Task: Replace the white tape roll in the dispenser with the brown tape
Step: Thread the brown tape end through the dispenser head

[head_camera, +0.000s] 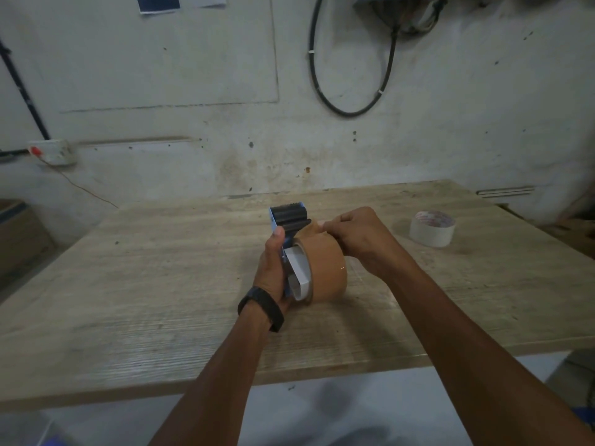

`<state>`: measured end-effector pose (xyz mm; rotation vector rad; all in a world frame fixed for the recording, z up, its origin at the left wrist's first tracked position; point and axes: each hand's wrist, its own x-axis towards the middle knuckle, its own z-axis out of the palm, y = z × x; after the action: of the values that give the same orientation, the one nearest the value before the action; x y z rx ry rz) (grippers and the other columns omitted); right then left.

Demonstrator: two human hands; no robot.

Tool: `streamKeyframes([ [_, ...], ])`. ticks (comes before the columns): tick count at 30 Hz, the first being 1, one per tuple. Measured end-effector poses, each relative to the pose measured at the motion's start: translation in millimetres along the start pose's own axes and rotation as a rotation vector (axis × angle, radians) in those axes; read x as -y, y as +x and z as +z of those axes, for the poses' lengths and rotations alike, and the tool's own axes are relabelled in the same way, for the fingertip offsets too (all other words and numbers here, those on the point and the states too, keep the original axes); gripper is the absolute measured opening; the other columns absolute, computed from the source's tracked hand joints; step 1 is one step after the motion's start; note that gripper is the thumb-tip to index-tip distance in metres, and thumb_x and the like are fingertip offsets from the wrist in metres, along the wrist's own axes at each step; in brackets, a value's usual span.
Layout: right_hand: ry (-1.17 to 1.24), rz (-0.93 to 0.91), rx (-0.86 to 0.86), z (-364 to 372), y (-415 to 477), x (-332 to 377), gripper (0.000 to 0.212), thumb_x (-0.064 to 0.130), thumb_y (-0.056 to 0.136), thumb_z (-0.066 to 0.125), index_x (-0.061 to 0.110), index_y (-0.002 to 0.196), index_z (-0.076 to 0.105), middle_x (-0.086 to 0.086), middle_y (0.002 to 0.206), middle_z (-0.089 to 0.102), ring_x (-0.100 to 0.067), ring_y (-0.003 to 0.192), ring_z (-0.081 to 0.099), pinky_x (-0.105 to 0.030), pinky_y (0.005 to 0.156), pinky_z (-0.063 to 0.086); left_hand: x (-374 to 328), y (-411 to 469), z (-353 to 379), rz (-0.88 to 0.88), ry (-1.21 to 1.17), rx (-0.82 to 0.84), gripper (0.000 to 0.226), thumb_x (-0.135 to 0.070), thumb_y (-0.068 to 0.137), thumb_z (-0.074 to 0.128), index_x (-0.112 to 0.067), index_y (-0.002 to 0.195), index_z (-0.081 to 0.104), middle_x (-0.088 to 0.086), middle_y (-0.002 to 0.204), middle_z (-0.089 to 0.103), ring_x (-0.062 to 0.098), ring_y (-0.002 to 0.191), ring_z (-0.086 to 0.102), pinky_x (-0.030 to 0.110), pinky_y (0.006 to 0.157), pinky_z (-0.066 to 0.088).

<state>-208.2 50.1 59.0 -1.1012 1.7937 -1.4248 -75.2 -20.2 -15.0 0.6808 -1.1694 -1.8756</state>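
The tape dispenser, blue and white with a black toothed head, is held upright above the middle of the wooden table. A brown tape roll sits on its hub. My left hand grips the dispenser's body from the left side. My right hand rests on the top of the brown roll, its fingertips pinched at the roll's surface just behind the black head. The white tape roll lies flat on the table to the right, apart from both hands.
A stained wall runs along the table's far edge, with a black cable loop hanging on it and a switch box at the left. Cardboard boxes stand beside the table's left side.
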Motion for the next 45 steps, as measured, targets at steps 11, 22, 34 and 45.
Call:
streamKeyframes([
  [11,0.008,0.11,0.036,-1.9,-2.0,11.5,0.015,0.014,0.088,0.067,0.0,0.088,0.071,-0.007,0.073,0.073,-0.011,0.056,0.069,-0.018,0.045,0.049,1.2,-0.6,-0.3,-0.007,-0.02,0.039,0.07,-0.069,0.072,0.049,-0.016,0.115,0.067,0.012,0.094,0.076,0.027,0.082,0.074,0.041,0.073,0.057],
  [22,0.022,0.118,0.063,-1.2,0.3,19.0,0.011,0.012,0.084,0.061,0.002,0.084,0.066,-0.006,0.07,0.068,-0.015,0.062,0.064,-0.025,0.052,0.047,1.0,-3.3,0.1,-0.004,-0.034,0.111,0.113,-0.079,0.04,0.078,-0.014,0.13,0.057,0.013,0.097,0.076,0.026,0.081,0.075,0.038,0.062,0.059],
  [34,0.143,0.243,0.162,-3.1,3.2,15.9,0.004,0.01,0.084,0.057,0.007,0.084,0.06,-0.012,0.084,0.065,-0.024,0.078,0.06,-0.033,0.066,0.05,2.3,0.8,-3.7,-0.026,-0.118,0.233,0.086,-0.075,0.035,0.084,-0.019,0.099,0.079,0.012,0.09,0.075,0.025,0.076,0.073,0.037,0.065,0.06],
  [45,0.317,0.323,0.251,-14.7,7.4,5.9,0.021,0.025,0.088,0.052,0.008,0.091,0.063,-0.013,0.091,0.068,-0.025,0.081,0.063,-0.037,0.073,0.051,2.6,1.4,-5.3,-0.089,-0.02,0.157,0.07,-0.071,0.08,0.053,-0.014,0.12,0.064,0.011,0.092,0.075,0.024,0.078,0.073,0.038,0.071,0.058],
])
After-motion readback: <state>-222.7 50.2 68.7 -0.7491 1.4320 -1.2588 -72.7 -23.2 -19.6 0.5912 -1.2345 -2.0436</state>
